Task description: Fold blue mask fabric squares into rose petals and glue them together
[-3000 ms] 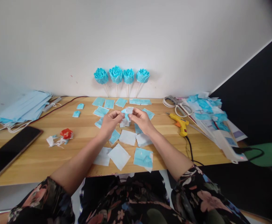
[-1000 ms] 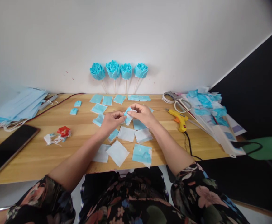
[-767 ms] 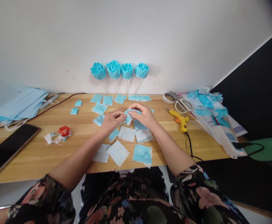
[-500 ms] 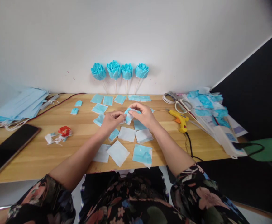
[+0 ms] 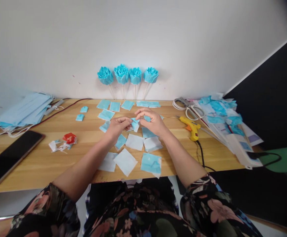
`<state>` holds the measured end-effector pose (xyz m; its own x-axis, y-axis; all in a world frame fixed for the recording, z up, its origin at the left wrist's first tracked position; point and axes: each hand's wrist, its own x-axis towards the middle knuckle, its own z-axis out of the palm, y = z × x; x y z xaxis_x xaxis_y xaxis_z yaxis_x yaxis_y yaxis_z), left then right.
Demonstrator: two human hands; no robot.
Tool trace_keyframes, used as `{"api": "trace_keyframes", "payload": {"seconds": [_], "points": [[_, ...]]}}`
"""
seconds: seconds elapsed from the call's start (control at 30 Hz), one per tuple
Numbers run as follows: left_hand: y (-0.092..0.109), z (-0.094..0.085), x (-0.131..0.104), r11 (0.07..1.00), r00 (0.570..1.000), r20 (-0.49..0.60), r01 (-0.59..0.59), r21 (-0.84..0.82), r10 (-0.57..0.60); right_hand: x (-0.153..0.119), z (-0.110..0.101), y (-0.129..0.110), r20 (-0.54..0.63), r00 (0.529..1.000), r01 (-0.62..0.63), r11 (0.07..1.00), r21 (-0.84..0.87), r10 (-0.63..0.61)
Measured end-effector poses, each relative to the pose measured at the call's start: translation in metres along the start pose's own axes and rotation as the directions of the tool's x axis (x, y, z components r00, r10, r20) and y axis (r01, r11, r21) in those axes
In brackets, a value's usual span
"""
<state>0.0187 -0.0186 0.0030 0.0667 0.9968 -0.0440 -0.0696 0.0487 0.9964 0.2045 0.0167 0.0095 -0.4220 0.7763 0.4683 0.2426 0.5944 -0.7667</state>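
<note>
Above the middle of the table, a small blue-and-white piece of mask fabric (image 5: 135,124) is partly folded between my two hands. My left hand (image 5: 118,127) pinches its left side with thumb and forefinger. From the right, my right hand (image 5: 152,122) has its thumb at the piece's edge and its curved fingers over the top. Fingers hide part of the fold. Flat squares of the same fabric lie around and below the hands, among them a white-side-up square (image 5: 125,162) and a blue square (image 5: 151,163). Two small folded blue pieces (image 5: 80,117) sit to the left.
Several blue fabric flowers (image 5: 121,74) on sticks lean against the wall. At the left lie stacked face masks (image 5: 25,108), a phone (image 5: 12,158) and red and white scraps (image 5: 69,138). On the right are a yellow glue gun (image 5: 192,127), scissors (image 5: 194,112) and blue scraps (image 5: 217,107).
The piece of fabric has been turned and folded further, showing a more pointed shape. My right fingers have lifted and shifted along its top edge. The view has moved slightly.
</note>
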Motion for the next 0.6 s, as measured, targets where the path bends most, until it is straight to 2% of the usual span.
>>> {"api": "trace_keyframes", "payload": {"seconds": [0.4, 0.6], "points": [[-0.0028, -0.0032, 0.0021, 0.999, 0.998, 0.054, -0.027, 0.032, 0.025, 0.0002, -0.0009, 0.0058, -0.009, 1.0, 0.02, 0.998, -0.066, -0.021], [-0.0004, -0.0006, 0.0011, 0.997, 0.999, 0.028, -0.039, 0.063, 0.037, 0.0009, 0.0003, 0.0056, -0.004, 1.0, 0.01, 0.998, -0.055, -0.011]]}}
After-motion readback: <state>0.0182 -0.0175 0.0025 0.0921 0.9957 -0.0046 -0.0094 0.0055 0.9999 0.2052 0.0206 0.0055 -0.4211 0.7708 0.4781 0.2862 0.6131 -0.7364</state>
